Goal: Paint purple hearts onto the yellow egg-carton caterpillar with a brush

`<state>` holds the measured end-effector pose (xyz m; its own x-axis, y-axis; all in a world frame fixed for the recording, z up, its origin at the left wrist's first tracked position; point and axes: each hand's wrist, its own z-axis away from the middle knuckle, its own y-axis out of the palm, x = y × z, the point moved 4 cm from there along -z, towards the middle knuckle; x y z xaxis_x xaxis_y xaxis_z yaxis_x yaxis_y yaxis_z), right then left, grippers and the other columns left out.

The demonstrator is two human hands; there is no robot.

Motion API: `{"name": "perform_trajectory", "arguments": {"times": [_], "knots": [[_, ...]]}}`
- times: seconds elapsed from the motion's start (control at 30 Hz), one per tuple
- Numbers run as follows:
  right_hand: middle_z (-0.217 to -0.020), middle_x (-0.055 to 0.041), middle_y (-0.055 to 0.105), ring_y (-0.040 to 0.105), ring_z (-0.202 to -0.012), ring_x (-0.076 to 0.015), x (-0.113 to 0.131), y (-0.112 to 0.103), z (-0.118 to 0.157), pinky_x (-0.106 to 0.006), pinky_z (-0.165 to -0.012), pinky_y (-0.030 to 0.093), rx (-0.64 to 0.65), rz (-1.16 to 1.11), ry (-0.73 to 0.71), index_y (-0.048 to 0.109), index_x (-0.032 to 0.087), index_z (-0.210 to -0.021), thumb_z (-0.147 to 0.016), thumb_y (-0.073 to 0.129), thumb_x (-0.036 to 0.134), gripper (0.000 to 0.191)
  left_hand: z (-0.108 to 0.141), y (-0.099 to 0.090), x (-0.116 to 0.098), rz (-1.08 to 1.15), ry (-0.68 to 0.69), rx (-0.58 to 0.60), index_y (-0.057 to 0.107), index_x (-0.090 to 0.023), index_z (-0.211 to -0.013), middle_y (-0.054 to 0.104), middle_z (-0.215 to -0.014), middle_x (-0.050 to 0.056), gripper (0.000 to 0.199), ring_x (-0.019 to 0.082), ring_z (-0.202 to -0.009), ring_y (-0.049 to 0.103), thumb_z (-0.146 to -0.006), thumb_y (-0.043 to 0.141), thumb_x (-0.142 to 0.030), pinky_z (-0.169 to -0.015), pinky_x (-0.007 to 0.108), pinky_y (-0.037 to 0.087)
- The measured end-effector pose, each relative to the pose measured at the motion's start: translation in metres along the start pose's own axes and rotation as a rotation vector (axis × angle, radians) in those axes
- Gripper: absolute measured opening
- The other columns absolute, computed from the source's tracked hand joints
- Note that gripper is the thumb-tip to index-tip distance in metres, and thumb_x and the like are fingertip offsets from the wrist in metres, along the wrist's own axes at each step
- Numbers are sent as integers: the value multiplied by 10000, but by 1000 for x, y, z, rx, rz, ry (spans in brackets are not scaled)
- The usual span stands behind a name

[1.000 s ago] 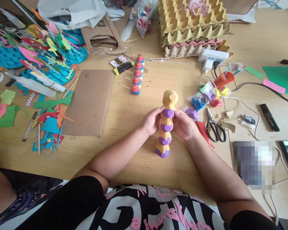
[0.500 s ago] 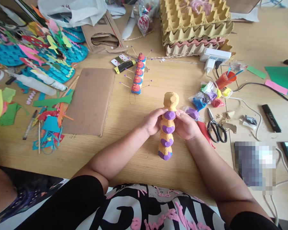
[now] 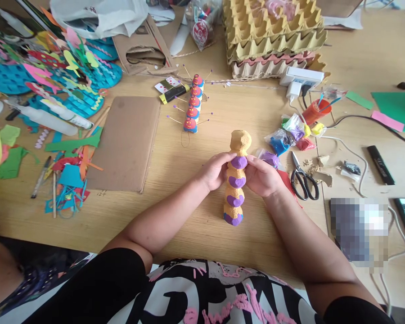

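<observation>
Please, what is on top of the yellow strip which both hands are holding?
Four purple patches sit along the yellow strip; its far bump shows none. Its underside cannot be seen, and the fingers of the left hand and right hand cover parts of its sides.

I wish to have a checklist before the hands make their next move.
1. Left hand on the yellow bumpy cardboard strip with purple patches: ok, at its side.
2. Right hand opposite: ok, also on the strip.
3. Either hand free: not ok.
4. Black-handled metal scissors apart from the strip: ok.
5. Red-and-blue row of figures apart from the strip: ok.
6. Strip's underside intact: cannot tell, hidden.
</observation>
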<state>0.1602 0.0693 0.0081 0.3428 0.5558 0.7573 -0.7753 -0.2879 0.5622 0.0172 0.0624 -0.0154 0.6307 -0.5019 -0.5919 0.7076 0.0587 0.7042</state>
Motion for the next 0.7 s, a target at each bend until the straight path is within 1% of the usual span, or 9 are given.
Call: {"name": "perform_trajectory", "arguments": {"times": [0.13, 0.27, 0.43, 0.6, 0.7], "knots": [[-814, -50, 816, 830, -1057, -365, 0, -1, 0, -518, -962, 700, 1, -1, -3, 785, 285, -921, -782, 975, 582, 379, -1, -1, 0, -19, 37, 21, 795, -197, -859, 764, -829, 14, 332, 175, -753, 707, -846, 982, -470, -713, 307, 525], [-832, -55, 831, 835, -1076, -379, -2, -2, -1, -539, -995, 701, -45, -38, -14, 788, 285, -907, -760, 973, 554, 358, -1, 0, 0, -15, 51, 21, 791, -194, -864, 763, -824, 20, 340, 176, -741, 701, -838, 988, -469, -697, 307, 509], [-892, -85, 856, 825, -1164, -403, -2, 2, 0, -575, -1045, 692, -52, -52, 43, 730, 292, -856, -803, 911, 567, 333, 1, 4, -1, -16, 30, 20, 776, -203, -849, 754, -796, 10, 332, 180, -708, 679, -825, 993, -453, -670, 309, 477], [-898, -73, 865, 834, -1149, -390, 0, 2, 2, -563, -1062, 691, -66, -21, 65, 704, 294, -837, -810, 911, 537, 320, 2, 8, -1, 15, 36, 32, 744, -200, -814, 733, -775, -7, 320, 151, -691, 652, -836, 985, -408, -674, 288, 483], [-859, -60, 857, 842, -1113, -375, -1, 0, 1, -534, -1046, 700, -76, -17, 63, 686, 294, -810, -795, 920, 528, 332, 4, 10, 1, 30, 14, 9, 749, -191, -852, 747, -804, 10, 350, 160, -705, 666, -847, 984, -450, -678, 301, 496]]}}
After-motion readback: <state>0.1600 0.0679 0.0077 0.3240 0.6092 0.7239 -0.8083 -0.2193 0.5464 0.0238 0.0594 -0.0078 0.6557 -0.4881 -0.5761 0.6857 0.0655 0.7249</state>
